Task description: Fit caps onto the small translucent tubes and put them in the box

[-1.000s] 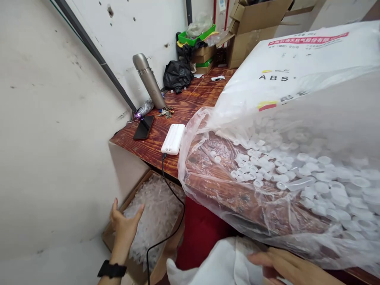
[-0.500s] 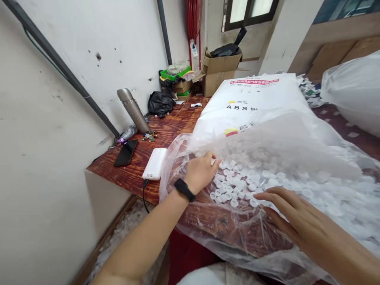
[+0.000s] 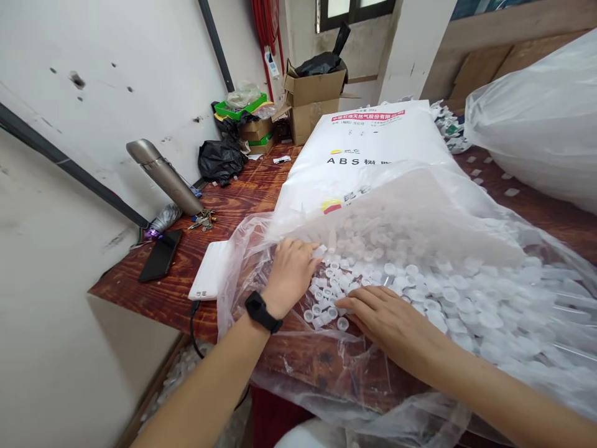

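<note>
Many small white translucent plastic caps [image 3: 326, 298] lie spread in the mouth of a clear plastic bag [image 3: 242, 249] on the wooden table. My left hand [image 3: 293, 267], with a black band on its wrist, is at the left edge of the caps, its thumb and index finger closed on a small white cap [image 3: 319, 251]. Over the near side of the caps is my right hand [image 3: 380, 314], palm down, its fingers close together and their tips touching caps; whether it holds one is hidden. Behind the caps lies a large white printed sack [image 3: 364, 143].
A white power bank [image 3: 209, 270] with a cable, a dark phone [image 3: 160, 255], keys [image 3: 203, 219] and a metal flask [image 3: 165, 177] are on the left. Farther back are a black bag [image 3: 221, 162] and a cardboard box [image 3: 314, 102]. A big white bag [image 3: 541, 118] stands at right.
The view has shifted to the right. My right hand has moved left onto the caps, nearer my left hand. A cap now shows at the fingertips of my left hand.
</note>
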Demonstrator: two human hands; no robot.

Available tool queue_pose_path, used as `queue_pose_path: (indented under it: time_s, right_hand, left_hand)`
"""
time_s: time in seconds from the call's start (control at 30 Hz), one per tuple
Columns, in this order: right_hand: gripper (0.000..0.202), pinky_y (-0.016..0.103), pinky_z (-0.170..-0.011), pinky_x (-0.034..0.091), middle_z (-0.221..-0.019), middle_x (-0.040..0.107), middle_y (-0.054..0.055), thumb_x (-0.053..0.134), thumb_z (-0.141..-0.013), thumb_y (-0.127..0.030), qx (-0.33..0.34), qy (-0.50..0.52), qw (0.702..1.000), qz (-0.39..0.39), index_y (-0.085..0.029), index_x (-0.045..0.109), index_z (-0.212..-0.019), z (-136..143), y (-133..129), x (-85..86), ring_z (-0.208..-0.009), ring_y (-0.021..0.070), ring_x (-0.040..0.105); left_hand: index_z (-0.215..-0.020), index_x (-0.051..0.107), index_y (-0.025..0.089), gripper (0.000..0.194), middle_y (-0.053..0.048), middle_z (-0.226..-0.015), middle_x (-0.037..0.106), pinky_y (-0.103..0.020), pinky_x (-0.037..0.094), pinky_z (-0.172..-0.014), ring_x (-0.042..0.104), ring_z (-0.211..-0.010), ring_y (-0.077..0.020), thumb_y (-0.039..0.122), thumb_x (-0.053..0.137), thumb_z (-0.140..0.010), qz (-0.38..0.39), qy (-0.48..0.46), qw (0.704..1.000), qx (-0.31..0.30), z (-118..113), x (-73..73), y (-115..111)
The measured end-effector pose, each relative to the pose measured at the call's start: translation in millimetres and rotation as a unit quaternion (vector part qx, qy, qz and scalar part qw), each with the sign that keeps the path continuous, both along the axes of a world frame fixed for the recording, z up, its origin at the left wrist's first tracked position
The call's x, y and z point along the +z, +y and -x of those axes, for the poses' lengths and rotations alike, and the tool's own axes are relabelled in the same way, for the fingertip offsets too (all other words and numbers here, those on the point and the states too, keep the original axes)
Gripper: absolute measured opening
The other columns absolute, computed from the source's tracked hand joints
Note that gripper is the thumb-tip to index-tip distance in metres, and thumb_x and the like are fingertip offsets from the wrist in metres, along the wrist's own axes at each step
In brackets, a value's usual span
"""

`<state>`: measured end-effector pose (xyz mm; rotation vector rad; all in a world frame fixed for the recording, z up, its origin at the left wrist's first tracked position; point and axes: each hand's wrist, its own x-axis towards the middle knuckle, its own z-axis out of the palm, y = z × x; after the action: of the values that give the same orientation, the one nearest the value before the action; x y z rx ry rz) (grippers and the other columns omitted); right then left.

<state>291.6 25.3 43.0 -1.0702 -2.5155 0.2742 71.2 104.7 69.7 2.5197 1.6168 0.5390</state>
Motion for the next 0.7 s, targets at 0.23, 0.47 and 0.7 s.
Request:
queue_pose_path:
  time_s: [0.23,0.47,0.7]
  right_hand:
    - [0.026,0.032,-0.08,0.063,-0.117,0.068,0.01,0.048,-0.107,-0.025,-0.077,0.112,0.989,0.058,-0.028,0.065,-0.126,-15.4,-2.6,25.5,-0.101,0.0218,0.074]
    - [0.039,0.024,-0.088,0.061,-0.116,0.073,0.002,0.057,-0.105,-0.016,-0.021,0.209,0.972,0.102,-0.039,0.058,-0.137,-18.8,-19.3,45.6,-0.105,0.0156,0.075]
    - [0.025,0.024,-0.077,0.066,-0.111,0.081,0.002,0.051,-0.11,-0.031,-0.081,0.143,0.982,0.094,-0.032,0.054,-0.135,-16.1,-35.6,46.3,-0.091,0.0168,0.081]
  left_hand:
    - [-0.12,0.069,0.021,0.018,-0.004,-0.12,0.077,-0.038,0.05,-0.108,0.069,-0.116,-0.0208,0.025,0.066,-0.102,-0.005,-0.115,0.991,-0.062,9.7,9.6,-46.3]
    - [-0.116,0.07,0.023,0.016,0.001,-0.11,0.082,-0.026,0.057,-0.089,0.077,-0.098,-0.0146,0.024,0.07,-0.1,0.068,-0.28,0.948,-0.138,0.2,11.7,-91.1]
    - [-0.116,0.067,0.019,0.013,-0.001,-0.105,0.081,-0.028,0.058,-0.091,0.076,-0.096,-0.016,0.018,0.063,-0.103,-0.025,-0.242,0.955,-0.169,-6.9,10.7,-103.4]
